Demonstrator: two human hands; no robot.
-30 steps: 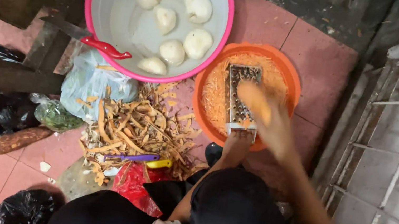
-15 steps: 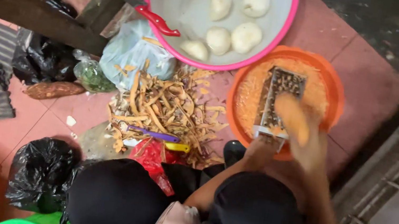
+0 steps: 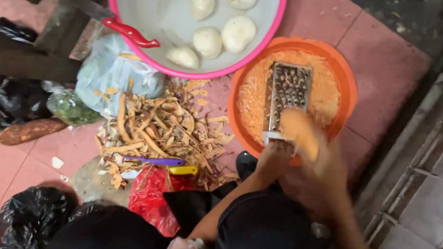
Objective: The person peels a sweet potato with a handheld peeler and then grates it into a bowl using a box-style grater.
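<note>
Overhead, seen from the head camera, the left hand (image 3: pixel 273 161) grips the foot of a metal grater (image 3: pixel 288 96) leaning in an orange bowl (image 3: pixel 346 85) of shreds on the floor, while the right hand (image 3: pixel 320 173), motion-blurred, pinches an orange root piece (image 3: pixel 299 132) against it. Firm and probably slick where cut, the piece is likely best held by its upper end, well off the teeth.

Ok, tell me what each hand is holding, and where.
The right hand grips the orange vegetable piece at its near end. The left hand holds the metal grater by its bottom edge.
</note>
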